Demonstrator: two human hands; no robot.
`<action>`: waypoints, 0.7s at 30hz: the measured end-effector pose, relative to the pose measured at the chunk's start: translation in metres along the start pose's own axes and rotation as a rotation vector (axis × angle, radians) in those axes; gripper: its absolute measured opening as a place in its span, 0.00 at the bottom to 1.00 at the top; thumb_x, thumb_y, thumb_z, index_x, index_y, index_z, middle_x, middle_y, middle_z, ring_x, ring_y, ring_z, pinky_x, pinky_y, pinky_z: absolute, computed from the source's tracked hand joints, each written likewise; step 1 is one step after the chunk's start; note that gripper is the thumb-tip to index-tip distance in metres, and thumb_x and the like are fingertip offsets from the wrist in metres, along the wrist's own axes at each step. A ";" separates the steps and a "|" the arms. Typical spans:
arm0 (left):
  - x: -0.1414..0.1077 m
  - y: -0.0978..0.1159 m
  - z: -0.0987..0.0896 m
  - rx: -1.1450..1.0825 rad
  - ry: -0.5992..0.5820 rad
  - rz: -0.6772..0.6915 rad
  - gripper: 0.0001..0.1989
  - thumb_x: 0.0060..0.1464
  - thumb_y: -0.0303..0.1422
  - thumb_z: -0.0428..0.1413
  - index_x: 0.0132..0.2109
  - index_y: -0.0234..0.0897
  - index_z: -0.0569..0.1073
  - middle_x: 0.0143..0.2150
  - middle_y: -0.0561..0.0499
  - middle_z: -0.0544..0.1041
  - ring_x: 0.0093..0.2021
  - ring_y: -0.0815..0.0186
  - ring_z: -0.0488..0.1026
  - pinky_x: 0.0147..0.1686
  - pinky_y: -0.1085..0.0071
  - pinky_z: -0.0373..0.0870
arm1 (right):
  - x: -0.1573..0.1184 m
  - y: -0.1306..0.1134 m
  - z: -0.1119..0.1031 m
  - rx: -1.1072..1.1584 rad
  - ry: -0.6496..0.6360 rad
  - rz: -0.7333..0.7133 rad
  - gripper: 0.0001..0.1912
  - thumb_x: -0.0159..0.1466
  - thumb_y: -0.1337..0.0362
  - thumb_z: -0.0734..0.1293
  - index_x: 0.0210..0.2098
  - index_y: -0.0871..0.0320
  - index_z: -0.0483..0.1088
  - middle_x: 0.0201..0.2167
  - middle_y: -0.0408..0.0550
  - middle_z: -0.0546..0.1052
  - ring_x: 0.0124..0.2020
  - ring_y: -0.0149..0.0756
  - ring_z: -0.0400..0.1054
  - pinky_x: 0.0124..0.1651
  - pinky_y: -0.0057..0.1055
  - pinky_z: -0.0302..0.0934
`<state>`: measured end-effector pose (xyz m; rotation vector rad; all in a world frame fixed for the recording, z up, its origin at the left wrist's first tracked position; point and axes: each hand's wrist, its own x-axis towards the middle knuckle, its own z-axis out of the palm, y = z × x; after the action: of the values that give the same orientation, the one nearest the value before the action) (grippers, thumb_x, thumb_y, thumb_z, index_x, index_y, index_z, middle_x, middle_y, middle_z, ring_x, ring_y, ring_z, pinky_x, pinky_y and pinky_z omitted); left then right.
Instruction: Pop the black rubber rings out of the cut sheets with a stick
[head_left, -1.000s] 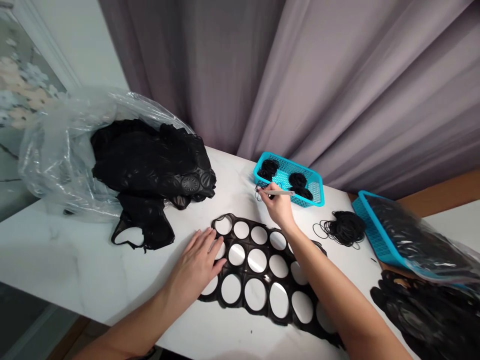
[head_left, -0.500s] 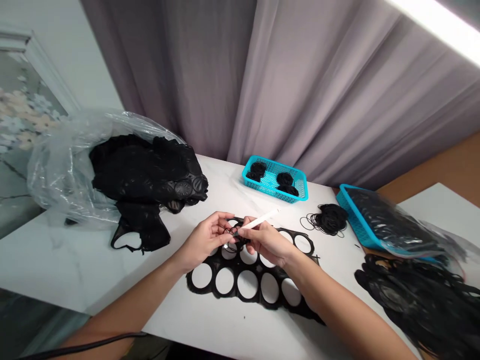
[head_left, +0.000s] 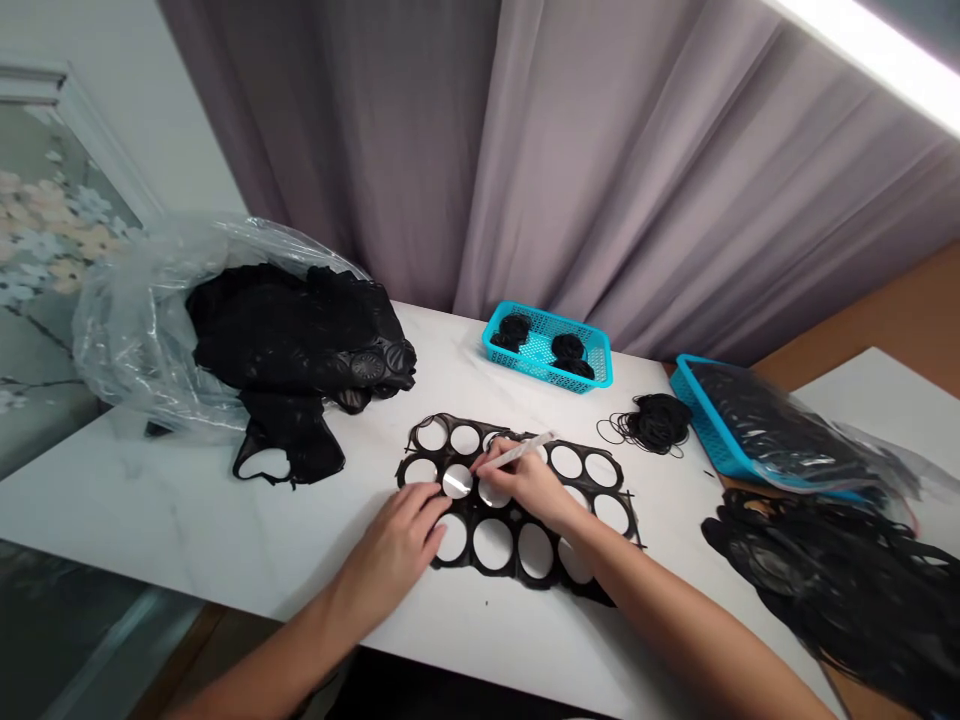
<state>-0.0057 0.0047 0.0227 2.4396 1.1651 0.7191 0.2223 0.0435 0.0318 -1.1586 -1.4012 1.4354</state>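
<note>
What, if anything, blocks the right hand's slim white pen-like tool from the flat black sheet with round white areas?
Nothing visible does: the right hand holds the tool over the sheet; the left hand rests on its left side.

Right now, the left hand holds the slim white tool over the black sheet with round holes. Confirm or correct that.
Wrong hand: the head view shows the right hand, not the left hand, holding the slim white tool over the black sheet.

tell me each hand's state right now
Left hand: open, fingertips on the black sheet.
Right hand: closed around a slim white tool.
</note>
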 end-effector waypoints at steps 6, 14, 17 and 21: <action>-0.030 0.002 0.025 0.381 0.012 0.109 0.20 0.64 0.31 0.50 0.62 0.37 0.67 0.63 0.40 0.69 0.64 0.51 0.65 0.59 0.50 0.65 | -0.003 0.005 0.017 -0.316 -0.103 -0.056 0.06 0.60 0.67 0.67 0.27 0.56 0.67 0.31 0.44 0.77 0.32 0.34 0.68 0.34 0.29 0.59; -0.030 0.002 0.029 0.416 0.018 0.085 0.19 0.63 0.29 0.50 0.60 0.37 0.69 0.63 0.40 0.69 0.64 0.50 0.65 0.60 0.47 0.62 | -0.004 0.005 0.020 -0.436 -0.099 -0.114 0.06 0.60 0.69 0.68 0.27 0.56 0.68 0.30 0.43 0.75 0.35 0.35 0.68 0.37 0.30 0.60; -0.031 0.002 0.031 0.404 0.029 0.085 0.19 0.63 0.30 0.50 0.60 0.37 0.69 0.63 0.40 0.70 0.64 0.51 0.65 0.60 0.48 0.62 | -0.004 0.006 0.021 -0.450 -0.096 -0.115 0.06 0.60 0.69 0.68 0.27 0.56 0.69 0.30 0.44 0.75 0.35 0.35 0.68 0.37 0.30 0.60; -0.030 0.002 0.029 0.407 0.011 0.074 0.19 0.64 0.30 0.50 0.60 0.38 0.69 0.63 0.41 0.70 0.64 0.51 0.65 0.60 0.48 0.62 | -0.003 0.005 0.020 -0.425 -0.105 -0.089 0.06 0.61 0.70 0.67 0.27 0.56 0.68 0.30 0.43 0.75 0.33 0.34 0.68 0.36 0.30 0.60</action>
<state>-0.0034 -0.0232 -0.0088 2.8253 1.3419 0.5593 0.2043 0.0355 0.0267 -1.2721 -1.8698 1.1815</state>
